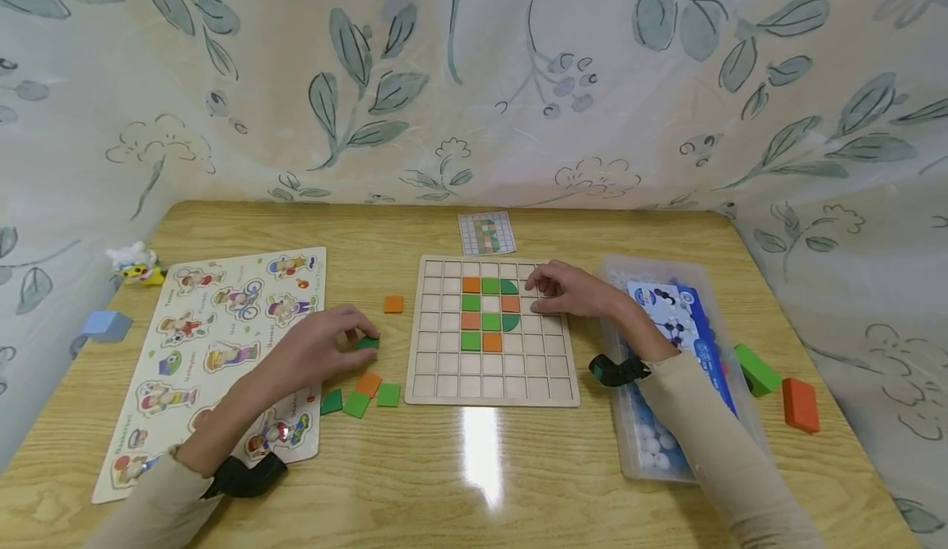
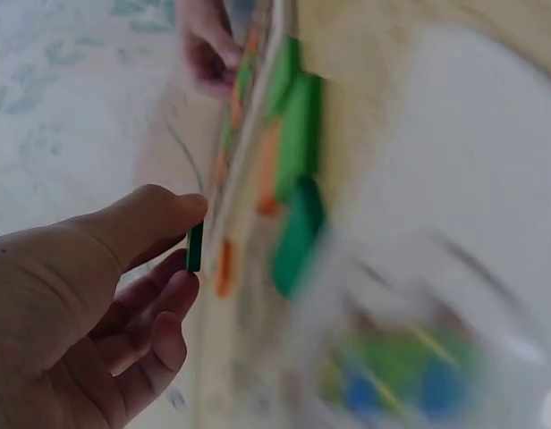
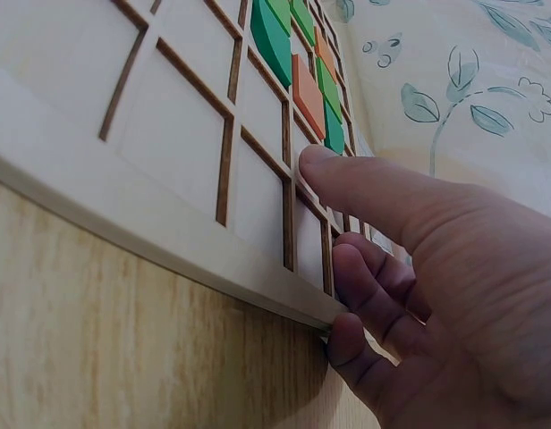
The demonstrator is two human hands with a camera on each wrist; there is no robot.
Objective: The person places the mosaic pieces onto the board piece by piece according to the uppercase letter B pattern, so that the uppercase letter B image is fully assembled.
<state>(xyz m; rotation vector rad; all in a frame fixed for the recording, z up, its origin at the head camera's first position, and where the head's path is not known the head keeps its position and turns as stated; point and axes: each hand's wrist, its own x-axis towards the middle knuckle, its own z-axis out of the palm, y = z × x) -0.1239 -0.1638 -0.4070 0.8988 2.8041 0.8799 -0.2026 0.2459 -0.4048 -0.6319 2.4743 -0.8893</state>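
My left hand (image 1: 314, 350) pinches a dark green tile (image 2: 195, 248) between thumb and fingers, above the table's left half. A wooden grid board (image 1: 444, 387) lies in the middle, its upper part holding orange and green squares and two rounded dark green pieces (image 1: 510, 323). At the board's right edge is my right hand (image 1: 566, 290), holding no tile, its thumb and fingers loosely bent over the squares in the right wrist view. Loose tiles lie left of the board: an orange square (image 1: 393, 304), a green square (image 1: 388, 395) and several others close by.
Behind the board lies a small pattern card (image 1: 486, 234). A picture puzzle board (image 1: 244, 273) is under my left forearm. My right forearm passes over a clear plastic box (image 1: 629, 458). Green (image 1: 757, 369) and red blocks (image 1: 801, 405) stand far right, a blue block (image 1: 107, 326) far left.
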